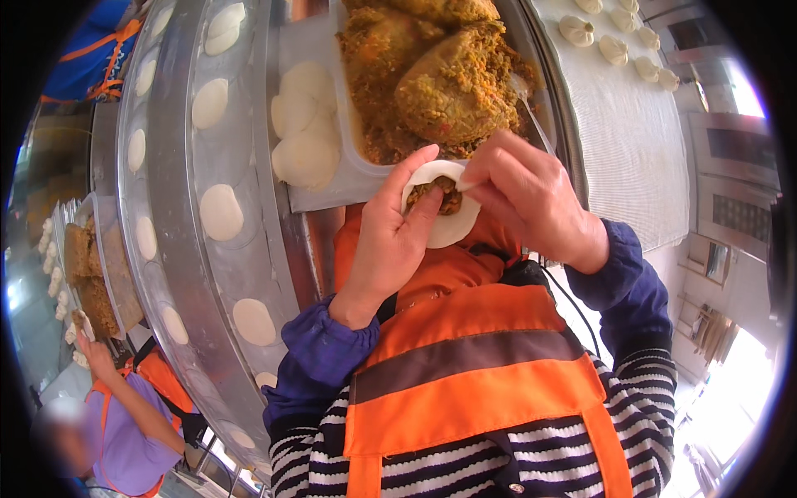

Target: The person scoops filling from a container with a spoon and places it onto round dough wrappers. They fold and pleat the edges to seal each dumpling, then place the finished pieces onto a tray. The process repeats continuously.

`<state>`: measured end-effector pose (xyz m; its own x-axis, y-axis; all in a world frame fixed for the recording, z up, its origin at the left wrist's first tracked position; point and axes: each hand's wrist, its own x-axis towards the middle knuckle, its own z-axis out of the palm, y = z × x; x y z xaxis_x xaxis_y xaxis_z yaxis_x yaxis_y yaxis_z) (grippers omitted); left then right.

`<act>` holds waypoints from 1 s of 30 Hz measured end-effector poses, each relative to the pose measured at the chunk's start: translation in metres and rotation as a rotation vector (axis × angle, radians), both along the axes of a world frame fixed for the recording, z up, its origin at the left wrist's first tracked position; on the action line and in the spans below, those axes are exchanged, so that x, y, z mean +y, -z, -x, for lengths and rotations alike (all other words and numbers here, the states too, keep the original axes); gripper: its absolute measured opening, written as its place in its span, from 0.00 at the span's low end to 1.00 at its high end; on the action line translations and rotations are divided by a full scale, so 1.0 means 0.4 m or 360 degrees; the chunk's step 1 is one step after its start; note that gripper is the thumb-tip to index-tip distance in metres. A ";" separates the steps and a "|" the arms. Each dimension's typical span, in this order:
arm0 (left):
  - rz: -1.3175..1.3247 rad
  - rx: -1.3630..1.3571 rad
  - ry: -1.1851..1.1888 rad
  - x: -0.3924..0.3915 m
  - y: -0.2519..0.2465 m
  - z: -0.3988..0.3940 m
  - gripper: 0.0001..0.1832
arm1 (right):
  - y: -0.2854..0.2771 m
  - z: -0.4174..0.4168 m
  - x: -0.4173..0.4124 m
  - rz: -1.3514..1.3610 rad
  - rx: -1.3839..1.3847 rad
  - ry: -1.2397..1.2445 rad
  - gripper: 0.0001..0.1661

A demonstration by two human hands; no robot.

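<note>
A round dough wrapper [449, 231] with brown filling [449, 202] in its middle lies in my left hand [398, 233], whose thumb presses on the filling. The fingertips of my right hand [529, 193] pinch the wrapper's upper right edge. Just beyond both hands is a plastic tub [373, 167] heaped with orange-brown chopped filling [461, 81], with a metal utensil [534, 118] standing in it at the right. Overlapping dough wrappers [306, 137] lie left of the tub. At the upper right, pleated buns [577, 31] sit on a mesh-covered tray [635, 143].
Two lanes of a metal conveyor [240, 267] carry spaced dough rounds [221, 212] along my left. Across it, a co-worker [124, 411] holds a piece of dough beside another filling tub [103, 267]. Another person in blue [93, 50] stands at the upper left.
</note>
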<state>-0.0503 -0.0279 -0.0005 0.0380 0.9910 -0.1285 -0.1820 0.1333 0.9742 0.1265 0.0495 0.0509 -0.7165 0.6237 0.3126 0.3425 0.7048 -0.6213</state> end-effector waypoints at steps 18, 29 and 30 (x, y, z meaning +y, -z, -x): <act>-0.0558 0.0996 0.0030 -0.006 0.001 0.000 0.24 | -0.001 0.010 -0.027 0.0212 -0.0148 -0.0055 0.09; -0.0602 0.0777 -0.0144 -0.007 0.007 0.005 0.21 | -0.013 0.013 -0.011 0.0033 -0.0176 -0.0083 0.10; -0.0604 0.0777 -0.0143 -0.004 0.005 0.006 0.21 | -0.011 0.008 -0.011 -0.0081 -0.0203 -0.0134 0.10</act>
